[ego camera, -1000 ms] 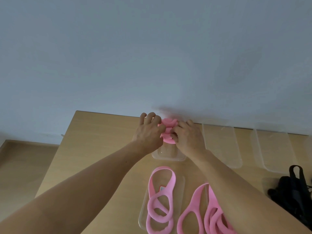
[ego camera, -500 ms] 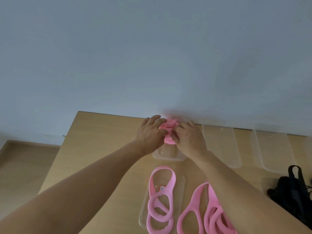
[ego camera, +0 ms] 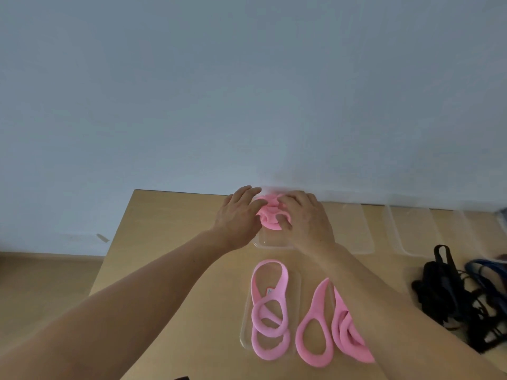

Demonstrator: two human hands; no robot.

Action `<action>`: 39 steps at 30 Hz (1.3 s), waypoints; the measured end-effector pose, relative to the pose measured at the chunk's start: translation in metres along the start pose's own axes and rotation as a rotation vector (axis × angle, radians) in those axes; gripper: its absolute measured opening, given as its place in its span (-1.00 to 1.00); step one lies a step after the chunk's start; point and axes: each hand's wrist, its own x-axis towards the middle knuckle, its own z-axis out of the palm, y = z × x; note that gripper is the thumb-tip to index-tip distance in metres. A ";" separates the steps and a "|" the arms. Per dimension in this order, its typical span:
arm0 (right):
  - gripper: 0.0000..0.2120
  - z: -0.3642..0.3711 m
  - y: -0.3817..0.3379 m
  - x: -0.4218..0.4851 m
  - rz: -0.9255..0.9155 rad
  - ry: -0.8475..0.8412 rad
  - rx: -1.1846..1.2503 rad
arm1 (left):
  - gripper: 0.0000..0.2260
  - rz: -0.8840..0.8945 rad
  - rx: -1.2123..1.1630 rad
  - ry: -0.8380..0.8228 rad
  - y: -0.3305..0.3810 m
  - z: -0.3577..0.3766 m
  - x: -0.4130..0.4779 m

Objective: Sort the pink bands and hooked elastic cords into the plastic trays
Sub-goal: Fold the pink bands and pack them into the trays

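A folded pink band [ego camera: 270, 215] lies bunched in a small clear tray [ego camera: 271, 243] at the far side of the wooden table. My left hand [ego camera: 238, 215] lies on its left side with fairly straight fingers pressing down. My right hand [ego camera: 306, 218] holds the band's right side between curled fingers and thumb. A nearer clear tray [ego camera: 243, 335] holds two or three pink bands [ego camera: 270, 311]. More loose pink bands [ego camera: 315, 333] lie on the table beside it, partly under my right forearm. A heap of black hooked cords [ego camera: 452, 297] lies at the right.
Two clear trays [ego camera: 354, 231] [ego camera: 411, 231] with nothing in them stand along the wall to the right. A blue cord [ego camera: 488, 270] lies at the right edge of view. The table's left edge [ego camera: 115, 237] drops to the floor.
Both hands have lowered the bunched pink band down into the far tray. My left fingers have flattened out over it.
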 end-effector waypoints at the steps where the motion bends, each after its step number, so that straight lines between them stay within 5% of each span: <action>1: -0.72 -0.004 -0.007 -0.006 -0.001 -0.023 -0.003 | -0.57 0.001 -0.010 -0.016 0.000 -0.003 -0.009; 7: -0.77 -0.014 -0.041 -0.064 0.116 -0.097 0.075 | -0.52 0.017 -0.090 -0.171 -0.009 0.001 -0.074; 13: -0.89 0.017 -0.056 -0.142 0.374 -0.406 0.079 | -0.53 0.049 -0.203 -0.325 0.000 0.031 -0.133; 18: -0.66 0.042 -0.060 -0.174 0.207 -0.564 -0.054 | -0.57 -0.023 -0.267 -0.355 0.002 0.034 -0.154; 22: -0.52 0.052 -0.054 -0.180 0.206 -0.540 -0.081 | -0.60 -0.109 -0.297 -0.343 0.008 0.027 -0.154; 32: -0.94 0.009 -0.042 -0.142 0.133 -0.299 0.103 | -0.55 -0.162 -0.362 -0.262 0.036 0.002 -0.144; 36: -0.79 -0.025 -0.037 -0.119 0.090 -0.244 0.221 | -0.45 -0.220 -0.519 -0.196 0.046 -0.018 -0.130; 39: -0.83 -0.056 -0.042 -0.103 0.073 -0.124 0.323 | -0.59 -0.223 -0.673 -0.164 0.056 -0.041 -0.118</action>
